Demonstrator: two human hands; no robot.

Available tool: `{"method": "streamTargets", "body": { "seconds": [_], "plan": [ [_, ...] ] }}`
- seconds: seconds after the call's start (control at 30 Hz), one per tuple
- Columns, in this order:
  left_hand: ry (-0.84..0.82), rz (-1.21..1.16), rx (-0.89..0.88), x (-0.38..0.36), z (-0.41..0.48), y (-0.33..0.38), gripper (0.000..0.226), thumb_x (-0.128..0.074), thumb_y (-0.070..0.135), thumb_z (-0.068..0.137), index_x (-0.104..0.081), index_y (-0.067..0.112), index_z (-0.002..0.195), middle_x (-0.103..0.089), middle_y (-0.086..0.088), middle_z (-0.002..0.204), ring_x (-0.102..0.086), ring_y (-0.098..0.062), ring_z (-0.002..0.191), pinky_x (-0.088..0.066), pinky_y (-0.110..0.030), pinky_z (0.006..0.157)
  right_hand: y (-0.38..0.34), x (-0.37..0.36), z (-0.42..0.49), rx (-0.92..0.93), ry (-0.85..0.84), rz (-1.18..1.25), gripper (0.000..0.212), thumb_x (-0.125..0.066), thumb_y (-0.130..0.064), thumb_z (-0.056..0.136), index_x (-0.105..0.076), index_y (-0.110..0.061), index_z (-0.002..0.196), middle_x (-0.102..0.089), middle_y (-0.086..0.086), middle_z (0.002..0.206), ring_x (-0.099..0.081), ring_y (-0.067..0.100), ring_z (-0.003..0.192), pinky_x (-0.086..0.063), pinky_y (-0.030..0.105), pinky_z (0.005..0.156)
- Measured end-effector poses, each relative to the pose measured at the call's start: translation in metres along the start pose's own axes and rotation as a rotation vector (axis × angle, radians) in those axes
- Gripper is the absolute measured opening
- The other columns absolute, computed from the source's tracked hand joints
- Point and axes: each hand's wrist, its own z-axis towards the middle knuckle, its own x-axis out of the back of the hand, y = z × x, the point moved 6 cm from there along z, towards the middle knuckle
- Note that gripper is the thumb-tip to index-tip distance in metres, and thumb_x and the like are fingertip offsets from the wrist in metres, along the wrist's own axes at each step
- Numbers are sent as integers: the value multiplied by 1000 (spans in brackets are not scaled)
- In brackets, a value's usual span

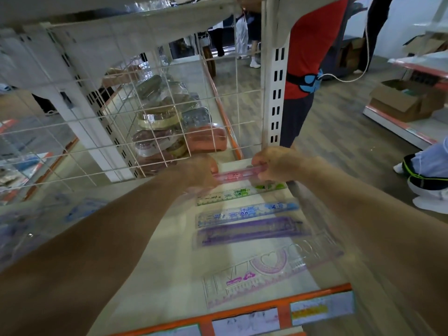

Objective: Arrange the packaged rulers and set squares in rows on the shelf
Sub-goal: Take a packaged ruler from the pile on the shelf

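head view: left hand [203, 169], right hand [271, 163] grip pink ruler [238, 174] ends

Glossy clear plastic rulers [244, 212]; white wire grid [126, 112].

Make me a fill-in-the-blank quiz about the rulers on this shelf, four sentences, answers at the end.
1. The ruler gripped by the left hand and right hand is coloured ____.
2. Between the green ruler and the purple ruler lies a ____ one.
3. The shelf's front edge is painted ____.
4. The clear set nearest that edge includes a protractor with a ____ shape inside.

Answers: pink; blue; orange; heart
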Motion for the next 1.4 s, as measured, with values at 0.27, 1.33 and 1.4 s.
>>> {"method": "streamTargets", "body": {
  "seconds": [0.27,1.33,1.4],
  "plan": [
    [63,19,-14,2,-5,4,33,-63,31,83,-63,28,116,-63,6,112,-59,-18,97,-51,-39,91,-2,3,-2,-14,37,-20,28,-61,-32,87,-64,-26,115,-57,-6,111,-50,12,97,-41,24,83],
    [341,-263,443,59,-323,-261,32,-63,22,89,-63,13,119,-61,-6,109,-57,-19,96,-43,-23,80,-399,7,-28,599,-60,-68,25,-47,-25,93,-66,-11,101,-64,7,107,-59,26,98,-49,42,88],
    [340,-265,481,51,-337,-279,32,-63,22,90,-62,13,120,-58,-4,107,-54,-15,93,-41,-22,79,-414,-4,-24,612,-88,-79,25,-47,-27,93,-66,-14,102,-63,4,110,-58,24,101,-48,38,89]
  ]
}}
